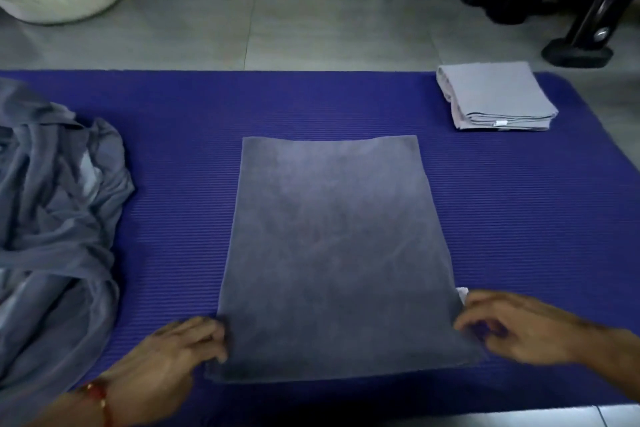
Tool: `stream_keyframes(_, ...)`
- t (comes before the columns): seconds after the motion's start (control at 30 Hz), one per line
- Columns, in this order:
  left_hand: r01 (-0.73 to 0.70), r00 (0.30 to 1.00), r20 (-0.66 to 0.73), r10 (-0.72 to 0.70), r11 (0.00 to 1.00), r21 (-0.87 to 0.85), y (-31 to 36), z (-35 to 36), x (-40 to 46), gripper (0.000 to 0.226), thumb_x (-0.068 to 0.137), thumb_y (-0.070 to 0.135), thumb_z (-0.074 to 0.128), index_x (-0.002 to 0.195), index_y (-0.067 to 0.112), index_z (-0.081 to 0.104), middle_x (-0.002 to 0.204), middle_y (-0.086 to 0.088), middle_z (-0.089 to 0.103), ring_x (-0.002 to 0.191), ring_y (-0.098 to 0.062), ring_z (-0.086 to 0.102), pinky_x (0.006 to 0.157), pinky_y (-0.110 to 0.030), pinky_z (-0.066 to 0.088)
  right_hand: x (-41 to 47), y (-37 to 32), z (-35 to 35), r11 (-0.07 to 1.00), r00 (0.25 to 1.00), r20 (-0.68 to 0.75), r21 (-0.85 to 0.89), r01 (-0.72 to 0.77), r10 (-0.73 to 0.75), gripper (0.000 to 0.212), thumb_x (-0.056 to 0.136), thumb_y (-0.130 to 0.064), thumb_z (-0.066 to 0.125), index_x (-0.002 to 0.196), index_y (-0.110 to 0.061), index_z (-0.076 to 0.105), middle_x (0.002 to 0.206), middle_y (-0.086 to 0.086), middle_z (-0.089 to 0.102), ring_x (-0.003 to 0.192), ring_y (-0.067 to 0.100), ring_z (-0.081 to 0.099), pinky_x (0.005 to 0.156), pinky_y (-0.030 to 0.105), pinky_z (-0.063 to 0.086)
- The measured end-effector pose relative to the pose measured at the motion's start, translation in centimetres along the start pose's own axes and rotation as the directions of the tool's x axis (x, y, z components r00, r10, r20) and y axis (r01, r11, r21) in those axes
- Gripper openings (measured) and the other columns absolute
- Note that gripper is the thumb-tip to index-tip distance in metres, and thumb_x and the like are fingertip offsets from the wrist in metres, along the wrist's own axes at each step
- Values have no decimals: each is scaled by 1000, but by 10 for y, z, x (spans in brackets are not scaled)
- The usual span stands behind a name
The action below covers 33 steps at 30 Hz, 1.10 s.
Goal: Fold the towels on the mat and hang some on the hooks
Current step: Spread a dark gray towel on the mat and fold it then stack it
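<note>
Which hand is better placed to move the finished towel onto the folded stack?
Probably the right hand. It holds the grey towel's near right corner, and the folded stack lies at the mat's far right. The left hand would have to cross over.

Grey towel (pixel 332 253) spread flat, rectangular, mid blue ribbed mat (pixel 519 218), small white tag at near right edge. Folded pale grey towel (pixel 495 97) at far right corner. Crumpled grey towels (pixel 55 204) heaped at left.
</note>
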State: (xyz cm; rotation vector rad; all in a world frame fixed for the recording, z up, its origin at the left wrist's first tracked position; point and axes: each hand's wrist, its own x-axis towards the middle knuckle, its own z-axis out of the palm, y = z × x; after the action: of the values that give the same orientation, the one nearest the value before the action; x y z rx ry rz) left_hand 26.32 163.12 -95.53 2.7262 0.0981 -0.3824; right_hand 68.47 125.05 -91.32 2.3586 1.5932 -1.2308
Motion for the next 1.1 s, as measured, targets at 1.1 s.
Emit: stream_keyframes(1.1,468,709,113,-696,345,-814,-175,-192,282,23,89,-5,67,109,5,68,96,-11,75,86,-19,75,71,-28,63,253,69,-193,743,556,-651,664,87,517,20,88,-14,77,95,-21,60,90,3,66,80,16,61,75,26,53)
